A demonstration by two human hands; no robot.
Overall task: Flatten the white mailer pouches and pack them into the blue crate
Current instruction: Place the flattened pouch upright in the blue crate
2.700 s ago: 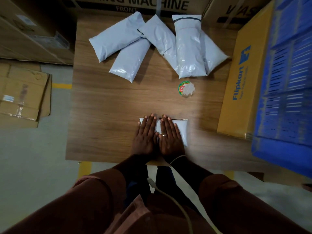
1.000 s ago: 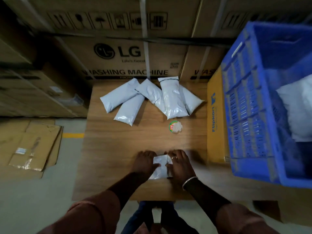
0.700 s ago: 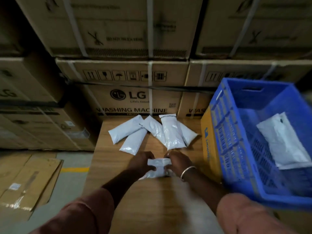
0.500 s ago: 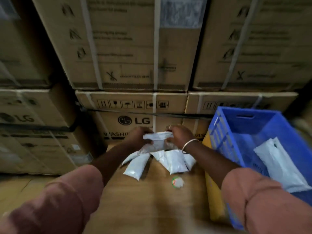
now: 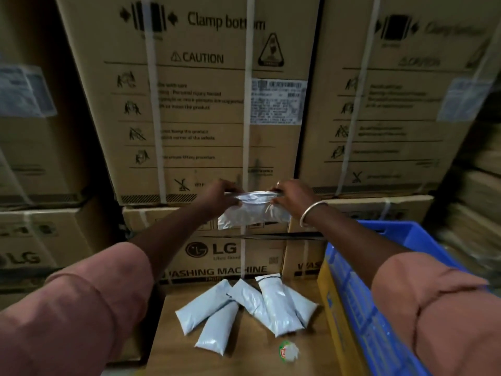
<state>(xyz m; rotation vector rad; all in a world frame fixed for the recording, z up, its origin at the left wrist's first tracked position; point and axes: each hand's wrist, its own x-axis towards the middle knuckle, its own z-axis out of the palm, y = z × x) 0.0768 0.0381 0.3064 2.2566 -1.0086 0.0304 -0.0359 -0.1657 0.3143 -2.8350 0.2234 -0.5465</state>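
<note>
I hold one flattened white mailer pouch [image 5: 253, 210] up in the air in front of the stacked cartons. My left hand [image 5: 219, 195] pinches its top left edge and my right hand [image 5: 294, 198] pinches its top right edge. Several puffy white mailer pouches [image 5: 244, 308] lie in a fan on the wooden table [image 5: 306, 346] below. The blue crate [image 5: 352, 291] stands at the right, mostly hidden behind my right arm.
Tall strapped washing machine cartons [image 5: 189, 104] rise directly behind the table. A yellow box [image 5: 326, 308] stands between table and crate. A small round green-rimmed lid [image 5: 288, 351] lies on the table near the pouches.
I pressed the pouch flat on the table, then lifted it with both hands high in front of the cartons. My view has tilted upward.
</note>
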